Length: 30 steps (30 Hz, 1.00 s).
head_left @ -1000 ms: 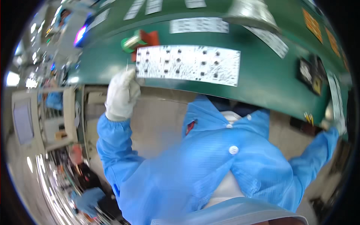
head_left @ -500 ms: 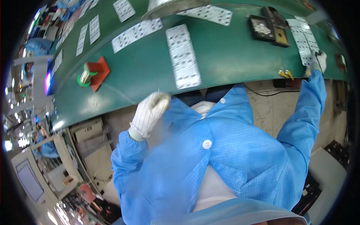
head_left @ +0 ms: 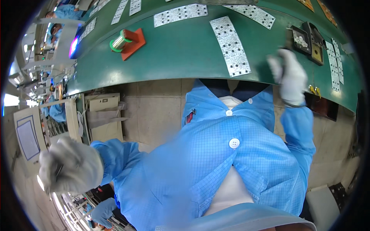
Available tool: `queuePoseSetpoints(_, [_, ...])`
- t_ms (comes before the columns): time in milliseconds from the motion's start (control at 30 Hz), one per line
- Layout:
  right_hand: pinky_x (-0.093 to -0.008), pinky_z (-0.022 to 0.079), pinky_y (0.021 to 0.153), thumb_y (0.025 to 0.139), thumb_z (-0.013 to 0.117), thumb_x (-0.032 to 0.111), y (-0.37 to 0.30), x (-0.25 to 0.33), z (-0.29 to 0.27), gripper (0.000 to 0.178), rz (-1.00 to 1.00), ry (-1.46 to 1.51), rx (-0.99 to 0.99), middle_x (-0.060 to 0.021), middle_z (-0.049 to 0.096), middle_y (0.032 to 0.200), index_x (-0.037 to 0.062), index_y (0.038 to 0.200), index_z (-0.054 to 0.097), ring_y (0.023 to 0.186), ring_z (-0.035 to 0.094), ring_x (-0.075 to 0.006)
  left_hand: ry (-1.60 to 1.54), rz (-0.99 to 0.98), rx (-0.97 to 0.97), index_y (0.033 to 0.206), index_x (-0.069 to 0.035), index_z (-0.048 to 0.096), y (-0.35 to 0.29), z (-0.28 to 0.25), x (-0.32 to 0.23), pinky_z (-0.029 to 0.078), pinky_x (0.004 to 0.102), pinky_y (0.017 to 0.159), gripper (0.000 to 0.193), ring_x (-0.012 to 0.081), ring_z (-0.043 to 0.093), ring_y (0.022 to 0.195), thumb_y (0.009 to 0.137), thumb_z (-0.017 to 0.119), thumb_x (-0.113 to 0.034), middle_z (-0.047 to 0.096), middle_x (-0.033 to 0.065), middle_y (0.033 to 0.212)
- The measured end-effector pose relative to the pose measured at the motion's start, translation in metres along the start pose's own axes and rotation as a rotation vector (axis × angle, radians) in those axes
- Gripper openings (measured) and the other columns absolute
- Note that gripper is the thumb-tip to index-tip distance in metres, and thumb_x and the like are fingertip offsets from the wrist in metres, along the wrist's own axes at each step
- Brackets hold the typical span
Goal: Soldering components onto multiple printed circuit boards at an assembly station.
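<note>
My left hand [head_left: 71, 165], in a white glove, is off the table at the lower left. Its fingers are curled, and a thin dark sliver shows at them; I cannot make out what it is. My right hand [head_left: 291, 79], also gloved, is over the table's front edge, smeared by motion. A dark streak shows between its fingers, and whether it grips something is unclear. Left of it, a white circuit board panel [head_left: 231, 46] with rows of black parts lies on the green table [head_left: 169, 54]. Beyond it stands a black tray [head_left: 301, 40] of small white pieces.
A solder wire spool [head_left: 120, 41] sits on a red stand at left. More panels [head_left: 181, 14] lie further back, with two narrow ones [head_left: 333, 65] at right. An open dark box [head_left: 317, 50] adjoins the tray; yellow clips [head_left: 315, 91] lie at the front edge.
My left hand has swung from the table edge down and out to the left. My right hand has left the narrow panels at right and come leftward. The whole view has shifted.
</note>
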State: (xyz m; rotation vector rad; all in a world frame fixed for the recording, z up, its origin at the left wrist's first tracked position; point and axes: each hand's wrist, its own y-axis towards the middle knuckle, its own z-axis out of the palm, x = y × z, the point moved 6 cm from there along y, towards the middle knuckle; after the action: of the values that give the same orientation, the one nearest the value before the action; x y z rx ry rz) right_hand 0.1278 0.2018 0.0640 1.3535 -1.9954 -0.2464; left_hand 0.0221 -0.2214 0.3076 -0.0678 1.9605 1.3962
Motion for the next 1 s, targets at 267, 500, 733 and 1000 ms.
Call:
queuePoseSetpoints(267, [-0.0434,0.049,0.078,0.080,0.069,0.011,0.010,0.061,0.080,0.028,-0.238,0.029,0.265,-0.0141,0.064,0.098,0.0052,0.105,0.057,0.090,0.062,-0.0335,0.025,0.184,-0.157,0.101,-0.015,0.074,-0.026,-0.025,-0.113,0.028,0.0244,0.053,0.032,0.0079,0.042,0.054,0.092,0.062,-0.044,0.060,-0.0007,0.080])
queuePoseSetpoints(500, [-0.0403,0.050,0.082,0.080,0.063,-0.001,0.035,0.017,0.085,0.028,-0.307,0.228,0.297,-0.0149,0.064,0.100,0.0063,0.106,0.056,0.097,0.062,-0.0378,0.585,0.013,0.449,0.080,-0.006,0.067,-0.023,0.010,-0.013,0.031,0.0363,0.050,0.022,0.0222,0.048,0.052,0.065,0.071,-0.022,0.056,0.0027,0.064])
queuePoseSetpoints(733, [-0.0317,0.054,0.071,0.085,0.071,0.010,0.042,0.010,0.035,0.020,-0.203,0.206,0.058,-0.0144,0.070,0.094,0.0045,0.104,0.065,0.080,0.070,-0.0273,0.643,-0.372,0.548,0.090,-0.014,0.073,-0.101,0.188,0.214,0.053,0.0309,0.059,0.027,0.0196,0.067,0.068,0.073,0.078,-0.033,0.068,0.0053,0.075])
queuePoseSetpoints(1000, [-0.0298,0.055,0.079,0.086,0.068,-0.003,0.018,-0.050,-0.020,0.030,0.307,0.429,-0.287,-0.0192,0.066,0.110,-0.0027,0.114,0.058,0.092,0.066,-0.0194,0.950,-0.105,0.506,0.103,-0.021,0.070,-0.107,0.213,0.287,0.050,0.0288,0.056,0.043,0.0158,0.062,0.063,0.068,0.078,-0.044,0.063,-0.0009,0.073])
